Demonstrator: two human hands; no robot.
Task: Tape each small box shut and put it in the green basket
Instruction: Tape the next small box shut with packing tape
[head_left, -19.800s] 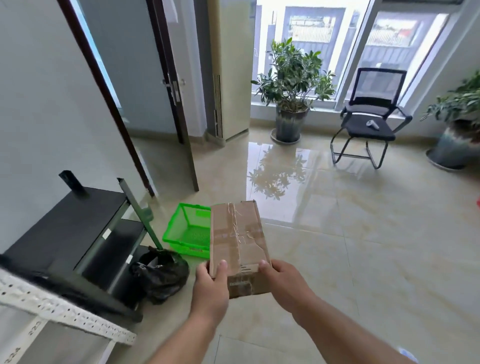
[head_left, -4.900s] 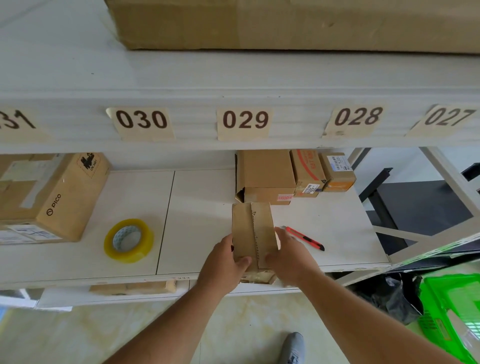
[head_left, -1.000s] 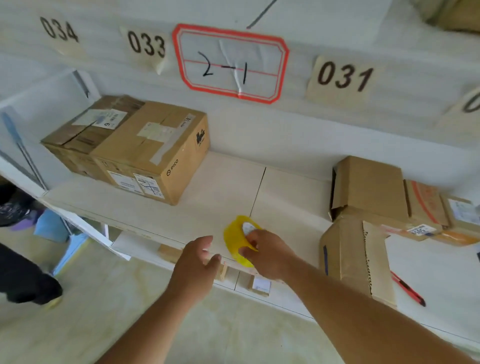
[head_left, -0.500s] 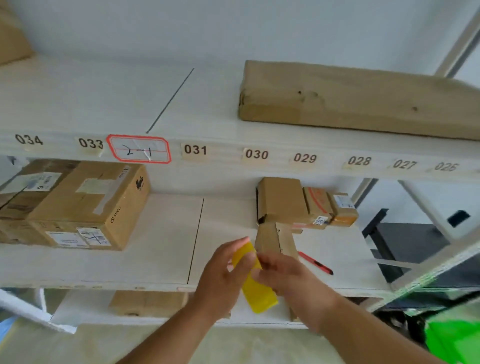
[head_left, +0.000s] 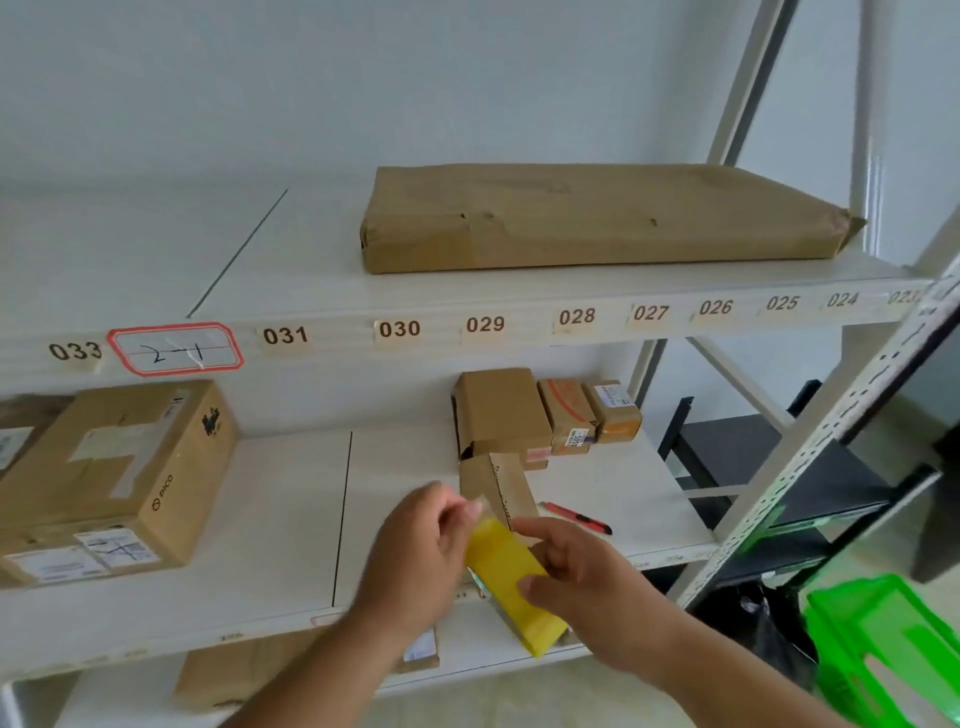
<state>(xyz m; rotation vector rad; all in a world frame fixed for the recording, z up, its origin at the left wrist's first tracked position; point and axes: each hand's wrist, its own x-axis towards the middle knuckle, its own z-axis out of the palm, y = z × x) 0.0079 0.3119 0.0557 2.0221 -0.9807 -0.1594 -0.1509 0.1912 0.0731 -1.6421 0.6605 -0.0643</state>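
Note:
A yellow roll of tape (head_left: 511, 577) is held edge-on in front of the middle shelf. My right hand (head_left: 576, 582) grips the roll from the right. My left hand (head_left: 421, 556) is at the roll's upper left, its fingertips pinching at the tape near the top edge. Just behind the hands a small brown box (head_left: 498, 486) stands on the shelf with its flap seam facing me. The green basket (head_left: 893, 644) sits on the floor at the lower right.
Behind the small box are three more small boxes (head_left: 545, 410) and a red utility knife (head_left: 576, 517). A large PICO carton (head_left: 124, 467) stands at the left. A long flat parcel (head_left: 587, 218) lies on the upper shelf. A black bag (head_left: 763, 623) lies beside the basket.
The view has shifted slightly right and closer. My left hand's fingertips have moved up to the roll's top edge, while my right hand keeps hold of the roll.

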